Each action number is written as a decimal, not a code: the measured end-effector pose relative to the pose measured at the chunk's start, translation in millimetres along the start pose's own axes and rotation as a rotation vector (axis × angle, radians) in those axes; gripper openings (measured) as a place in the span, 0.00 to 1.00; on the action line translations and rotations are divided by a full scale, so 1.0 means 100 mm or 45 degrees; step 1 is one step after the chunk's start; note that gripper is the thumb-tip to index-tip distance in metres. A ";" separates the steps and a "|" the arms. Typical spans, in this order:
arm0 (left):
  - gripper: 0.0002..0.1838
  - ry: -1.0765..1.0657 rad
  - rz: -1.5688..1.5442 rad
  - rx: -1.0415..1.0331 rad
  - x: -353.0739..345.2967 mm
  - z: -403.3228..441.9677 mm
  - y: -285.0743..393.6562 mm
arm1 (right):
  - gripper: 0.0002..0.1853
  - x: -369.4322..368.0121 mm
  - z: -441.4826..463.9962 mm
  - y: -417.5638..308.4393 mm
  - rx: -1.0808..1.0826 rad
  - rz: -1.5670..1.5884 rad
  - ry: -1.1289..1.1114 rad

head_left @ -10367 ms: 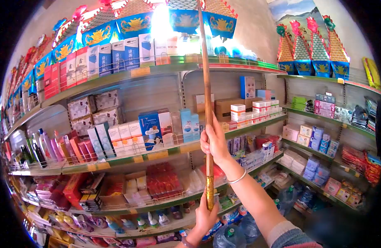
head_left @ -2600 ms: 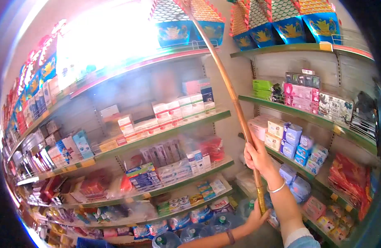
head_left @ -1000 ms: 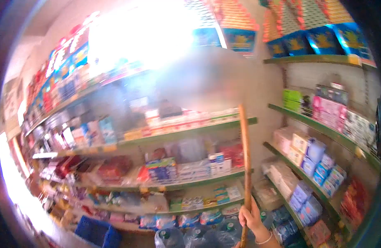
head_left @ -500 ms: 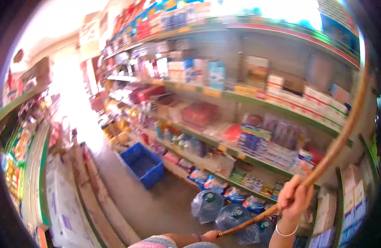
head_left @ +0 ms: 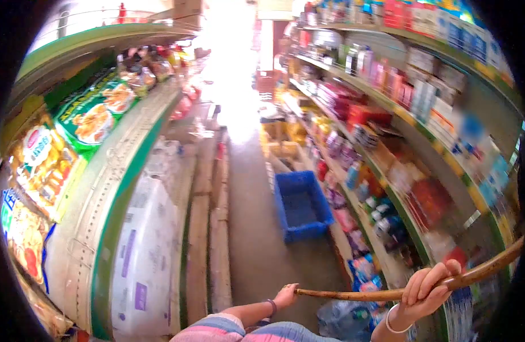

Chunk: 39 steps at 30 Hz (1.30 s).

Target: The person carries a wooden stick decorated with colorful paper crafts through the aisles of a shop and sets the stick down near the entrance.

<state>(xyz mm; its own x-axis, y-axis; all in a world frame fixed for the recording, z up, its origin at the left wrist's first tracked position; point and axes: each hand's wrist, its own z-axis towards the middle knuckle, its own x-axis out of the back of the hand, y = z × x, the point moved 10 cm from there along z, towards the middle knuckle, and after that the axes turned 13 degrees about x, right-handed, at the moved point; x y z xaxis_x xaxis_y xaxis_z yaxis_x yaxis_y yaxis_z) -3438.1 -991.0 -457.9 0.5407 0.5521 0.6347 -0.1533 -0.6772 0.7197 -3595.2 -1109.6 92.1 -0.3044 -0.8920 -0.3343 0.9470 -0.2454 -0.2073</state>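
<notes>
A long brown wooden pole (head_left: 359, 295) lies nearly level across the lower right, its right part rising out toward the frame's edge. My left hand (head_left: 286, 296), with a dark band on the wrist, closes round its thin left end. Further along, my right hand (head_left: 427, 289) is wrapped round the thicker part, a pale bangle at the wrist. Beneath the pole, between my hands, stand clear plastic bottles (head_left: 345, 320). The pole's far end is out of view.
A blue crate (head_left: 301, 206) sits on the aisle floor (head_left: 248, 239) ahead. Shelves of boxes and bottles (head_left: 399, 105) line the right. On the left a shelf (head_left: 114, 171) holds snack packets (head_left: 43, 165), with wrapped white packs (head_left: 143, 268) below.
The view has swung left from the corner shelves to the aisle. The pole has gone from upright to nearly level, with both hands still round it.
</notes>
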 end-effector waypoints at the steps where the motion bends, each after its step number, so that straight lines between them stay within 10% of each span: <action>1: 0.27 0.014 -0.037 0.037 0.20 0.14 -0.04 | 0.22 -0.05 -0.04 0.28 -0.016 0.040 -0.010; 19: 0.16 0.408 -0.159 0.152 2.47 2.42 -0.24 | 0.34 -0.70 -0.10 4.34 -0.529 0.662 0.037; 30: 0.16 0.640 -0.013 0.462 3.48 4.13 -1.30 | 0.26 -1.29 0.18 6.28 -0.449 0.680 0.130; 39: 0.16 0.616 -0.185 0.208 4.95 6.37 -1.22 | 0.27 -2.58 0.31 8.43 -0.337 0.566 -0.102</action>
<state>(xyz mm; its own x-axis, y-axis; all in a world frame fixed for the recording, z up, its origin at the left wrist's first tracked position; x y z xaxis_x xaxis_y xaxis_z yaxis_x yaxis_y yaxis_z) -2625.1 -945.1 -410.9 0.0973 0.7810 0.6169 0.0462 -0.6228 0.7810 -2715.2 -1098.0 31.8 0.1399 -0.9168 -0.3739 0.9212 0.2590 -0.2903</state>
